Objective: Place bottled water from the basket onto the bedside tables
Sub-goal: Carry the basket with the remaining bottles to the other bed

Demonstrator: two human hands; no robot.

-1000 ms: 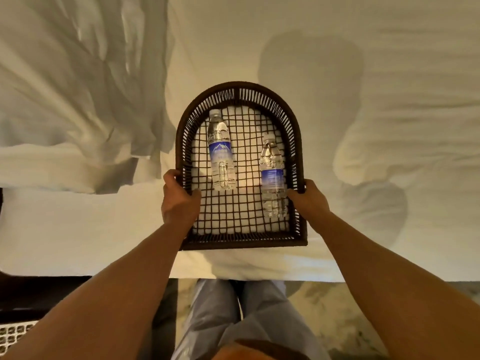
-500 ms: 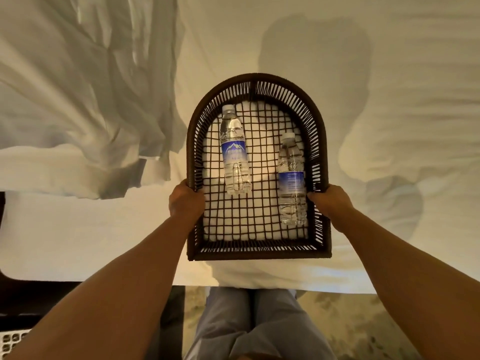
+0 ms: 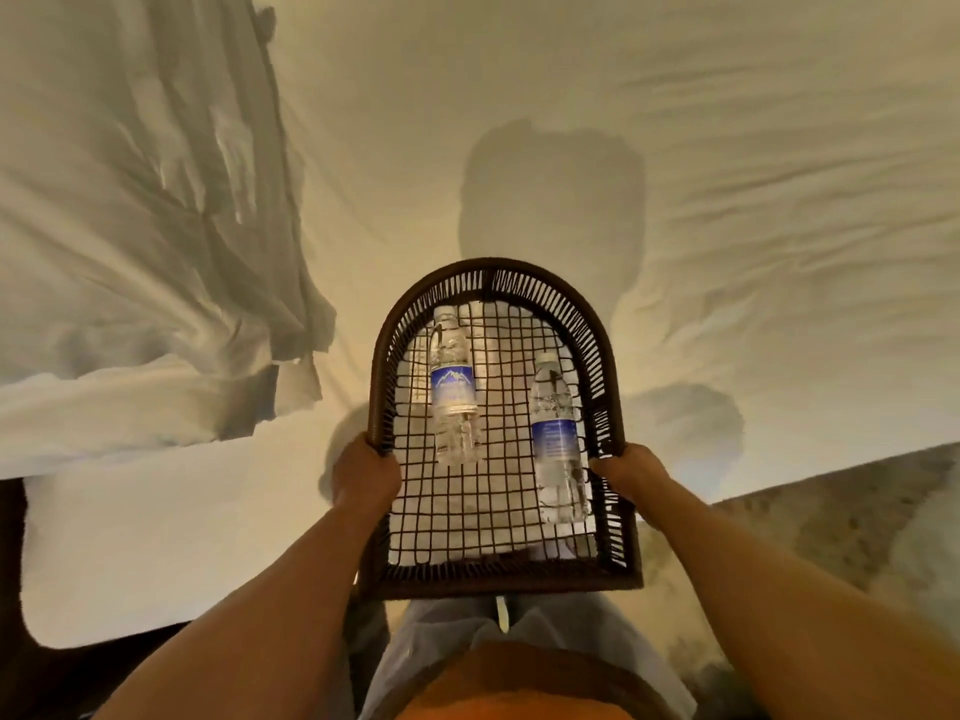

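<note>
- Bottled water: two clear plastic bottles with blue labels lie flat on the mesh floor of a dark brown woven arch-shaped basket (image 3: 382,366), between the two hands.
- Left-hand bottle (image 3: 453,384) lies toward the arched far end, near the left hand (image 3: 366,472); right-hand bottle (image 3: 558,439) lies nearer the person, just beside the right hand (image 3: 631,472).
- Left hand is closed around the basket's left rim; right hand is closed around its right rim.
- Both bottles point their white caps away from the person; the two are apart.
- Basket is held above a white bed sheet (image 3: 675,122) and a rumpled white duvet (image 3: 130,226).
- Label print is too small to read; the fingers are hidden behind the rims; the forearms are cut off by the lower frame edge.
</note>
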